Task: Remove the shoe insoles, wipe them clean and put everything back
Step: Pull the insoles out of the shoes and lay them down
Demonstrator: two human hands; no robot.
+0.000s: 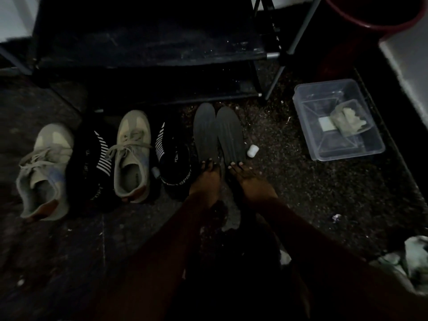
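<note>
The left hand [205, 179] and the right hand [246, 179] hold their fingers nearly straight, tips pressing the heel ends of the left insole [205, 130] and the right insole [229, 133]. Both insoles lie flat, side by side, just before the shoe rack [148, 49].

We're seeing matt, finely ribbed dark insoles [229, 133], soft cloth on the beige sneakers [129, 158], a clear glossy plastic tub [303, 117] holding crumpled cloth [347, 119], a rough speckled floor [301, 181], and smooth metal rack tubes [275, 82].
</note>
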